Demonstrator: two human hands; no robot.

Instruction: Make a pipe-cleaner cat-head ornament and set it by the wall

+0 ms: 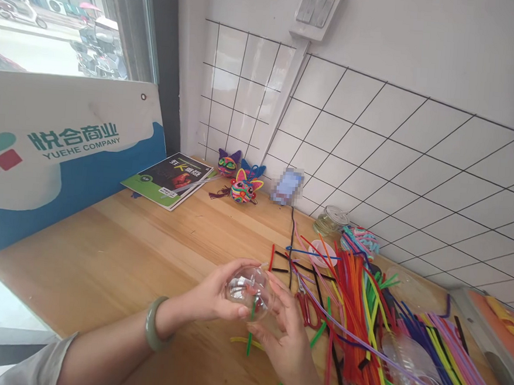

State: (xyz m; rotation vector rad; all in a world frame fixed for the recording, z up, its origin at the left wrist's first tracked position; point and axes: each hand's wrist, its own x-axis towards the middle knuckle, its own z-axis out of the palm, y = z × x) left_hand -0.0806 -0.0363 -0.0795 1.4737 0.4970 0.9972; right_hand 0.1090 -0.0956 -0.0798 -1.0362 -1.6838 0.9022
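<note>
Both my hands are around a clear, see-through ball (247, 287) above the wooden table. My left hand (220, 292), with a pale green bangle (153, 323) at its wrist, grips the ball from the left, thumb across its front. From the right, the curved fingers of my right hand (285, 326) press on it. Short green and yellow pipe cleaners (249, 343) lie on the table beneath the ball. Just right of my right hand are red-handled scissors (308, 309), partly covered by pipe cleaners.
A large heap of coloured pipe cleaners (351, 316) spreads across the right side. Along the wall stand decorated animal-head balls (244, 187), a blurred phone (287, 187) and a glass jar (331, 220). A magazine (170, 180) lies at the back left, by a printed board (74, 162).
</note>
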